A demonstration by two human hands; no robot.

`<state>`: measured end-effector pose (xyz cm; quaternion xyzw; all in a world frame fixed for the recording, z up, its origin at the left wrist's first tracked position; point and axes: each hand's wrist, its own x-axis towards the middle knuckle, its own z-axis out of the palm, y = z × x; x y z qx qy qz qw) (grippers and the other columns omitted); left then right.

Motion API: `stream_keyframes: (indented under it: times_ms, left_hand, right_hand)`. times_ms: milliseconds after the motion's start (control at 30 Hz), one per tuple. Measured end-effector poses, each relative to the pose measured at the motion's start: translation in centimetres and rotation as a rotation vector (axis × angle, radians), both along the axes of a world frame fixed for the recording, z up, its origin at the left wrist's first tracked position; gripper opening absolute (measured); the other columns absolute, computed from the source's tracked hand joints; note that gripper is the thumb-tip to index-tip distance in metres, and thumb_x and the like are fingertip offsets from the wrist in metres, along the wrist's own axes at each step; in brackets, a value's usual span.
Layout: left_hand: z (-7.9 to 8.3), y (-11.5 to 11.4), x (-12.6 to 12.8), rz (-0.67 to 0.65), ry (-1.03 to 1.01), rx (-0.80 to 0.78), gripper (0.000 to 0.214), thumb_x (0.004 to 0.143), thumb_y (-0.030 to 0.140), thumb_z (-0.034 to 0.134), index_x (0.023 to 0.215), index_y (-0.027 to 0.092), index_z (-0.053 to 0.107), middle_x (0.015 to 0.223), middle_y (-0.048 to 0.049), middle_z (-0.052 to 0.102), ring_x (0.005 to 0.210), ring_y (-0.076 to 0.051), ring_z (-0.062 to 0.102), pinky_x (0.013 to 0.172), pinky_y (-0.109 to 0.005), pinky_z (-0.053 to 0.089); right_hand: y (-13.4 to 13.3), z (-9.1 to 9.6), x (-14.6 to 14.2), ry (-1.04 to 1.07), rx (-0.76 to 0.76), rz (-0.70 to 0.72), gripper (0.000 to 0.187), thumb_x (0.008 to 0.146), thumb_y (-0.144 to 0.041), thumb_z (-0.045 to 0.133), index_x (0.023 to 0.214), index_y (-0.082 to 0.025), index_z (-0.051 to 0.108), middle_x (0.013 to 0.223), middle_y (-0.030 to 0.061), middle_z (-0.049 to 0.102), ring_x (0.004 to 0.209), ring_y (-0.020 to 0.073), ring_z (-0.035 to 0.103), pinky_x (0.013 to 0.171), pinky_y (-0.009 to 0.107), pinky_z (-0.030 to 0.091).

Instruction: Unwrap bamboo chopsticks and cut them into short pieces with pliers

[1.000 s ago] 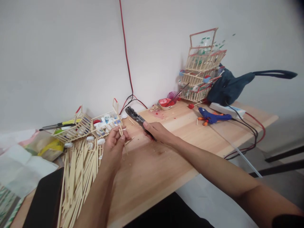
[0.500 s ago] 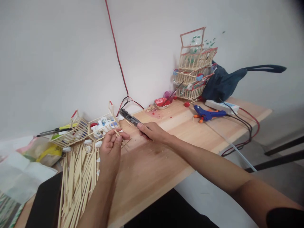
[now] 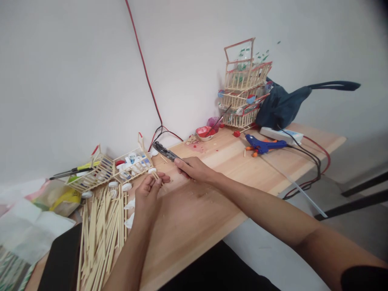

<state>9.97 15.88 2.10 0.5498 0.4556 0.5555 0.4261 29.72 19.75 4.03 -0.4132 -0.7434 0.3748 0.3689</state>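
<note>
My left hand (image 3: pixel 150 194) pinches a short wooden stick piece (image 3: pixel 155 175) between thumb and fingertips, just above the wooden table (image 3: pixel 194 210). My right hand (image 3: pixel 194 169) is wrapped round the handles of dark cutting pliers (image 3: pixel 165 151), whose jaws point away to the upper left. The two hands are close together, almost touching. A heap of long wooden sticks (image 3: pixel 101 226) lies left of my left forearm.
Two small stick baskets (image 3: pixel 115 166) with bottle caps stand by the wall, a tall stack of stick baskets (image 3: pixel 244 95) at the back. Also there: a red paint dish (image 3: pixel 204 132), a blue glue gun (image 3: pixel 262 144), a power strip (image 3: pixel 281 134), a dark bag (image 3: pixel 283 106), cables, white paper (image 3: pixel 27 230).
My left hand has turned and lowered toward the table with the stick piece. The right hand with the pliers has hardly moved; the view has shifted a little.
</note>
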Motion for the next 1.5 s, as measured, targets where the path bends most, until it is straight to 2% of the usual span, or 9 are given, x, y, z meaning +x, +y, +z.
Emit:
stream_keyframes:
  times_ms: [100,167,433,800,967,1133,1233,1367,1500]
  left_hand:
    - [0.4,-0.2,-0.1,0.097,-0.153,-0.101,0.034,0.070,0.035,0.077,0.094,0.015,0.065,0.090,-0.0067,0.074,0.085,-0.020,0.070,0.091,-0.039,0.051]
    - [0.5,-0.3,-0.2,0.125,-0.186,-0.126,0.036,0.067,0.034,0.080,0.094,0.015,0.066,0.091,-0.0076,0.075,0.086,-0.021,0.071,0.093,-0.040,0.051]
    - [0.1,-0.2,0.0,0.063,-0.149,-0.091,0.032,0.067,0.033,0.081,0.091,0.015,0.069,0.088,-0.0072,0.076,0.088,-0.022,0.072,0.091,-0.040,0.054]
    - [0.2,-0.3,0.2,0.097,-0.117,-0.081,0.034,0.066,0.032,0.081,0.093,0.014,0.070,0.086,-0.0076,0.075,0.085,-0.024,0.073,0.087,-0.040,0.056]
    - [0.1,-0.1,0.0,0.144,-0.077,-0.025,0.032,0.068,0.031,0.079,0.093,0.014,0.071,0.087,-0.0068,0.076,0.085,-0.023,0.072,0.089,-0.040,0.055]
    - [-0.1,-0.1,-0.2,0.106,0.011,-0.020,0.026,0.075,0.034,0.074,0.093,0.015,0.071,0.090,-0.0074,0.075,0.087,-0.022,0.072,0.090,-0.038,0.053]
    - [0.1,-0.2,0.0,0.100,0.008,-0.050,0.028,0.073,0.036,0.075,0.090,0.015,0.071,0.085,-0.0075,0.075,0.082,-0.022,0.072,0.086,-0.037,0.055]
    - [0.3,-0.6,1.0,-0.050,-0.093,-0.198,0.034,0.067,0.040,0.080,0.087,0.014,0.070,0.079,-0.0082,0.075,0.073,-0.023,0.072,0.077,-0.038,0.058]
    - [0.4,-0.8,2.1,-0.177,-0.074,-0.279,0.036,0.066,0.043,0.080,0.086,0.015,0.072,0.081,-0.0092,0.075,0.073,-0.023,0.072,0.075,-0.037,0.059]
  right_hand:
    - [0.0,0.0,0.0,-0.016,-0.006,-0.004,0.067,0.091,-0.071,0.025,0.070,-0.015,0.056,0.058,0.0010,0.055,0.054,0.0114,0.051,0.054,0.022,0.036]
    - [0.0,0.0,0.0,-0.018,-0.015,-0.004,0.067,0.091,-0.071,0.026,0.070,-0.015,0.055,0.058,0.0009,0.055,0.053,0.0113,0.051,0.053,0.022,0.036]
    - [-0.1,0.1,0.1,-0.023,-0.004,-0.006,0.065,0.092,-0.068,0.026,0.070,-0.015,0.056,0.058,0.0006,0.055,0.054,0.0115,0.051,0.054,0.022,0.034]
    - [0.0,-0.3,0.0,-0.035,0.000,-0.001,0.066,0.092,-0.070,0.025,0.070,-0.015,0.057,0.058,0.0005,0.055,0.056,0.0122,0.052,0.055,0.023,0.036]
    - [-0.1,0.0,0.0,-0.031,-0.004,-0.003,0.067,0.092,-0.069,0.025,0.070,-0.015,0.057,0.058,0.0009,0.055,0.055,0.0120,0.052,0.055,0.023,0.035]
    - [-0.2,0.0,0.0,-0.030,-0.001,0.001,0.065,0.091,-0.069,0.027,0.068,-0.015,0.056,0.057,0.0007,0.054,0.055,0.0120,0.051,0.054,0.023,0.034]
    - [0.0,-0.2,-0.3,0.012,-0.021,-0.015,0.058,0.088,-0.067,0.038,0.070,-0.016,0.056,0.058,-0.0002,0.054,0.057,0.0119,0.051,0.054,0.022,0.034]
    - [0.3,-0.3,-0.7,0.154,-0.092,0.055,0.042,0.080,-0.057,0.059,0.075,-0.015,0.059,0.061,-0.0010,0.054,0.059,0.0117,0.050,0.055,0.022,0.037]
    - [0.1,0.0,-0.7,0.282,-0.145,0.181,0.032,0.079,-0.046,0.063,0.080,-0.014,0.061,0.063,-0.0009,0.054,0.061,0.0115,0.051,0.057,0.023,0.040]
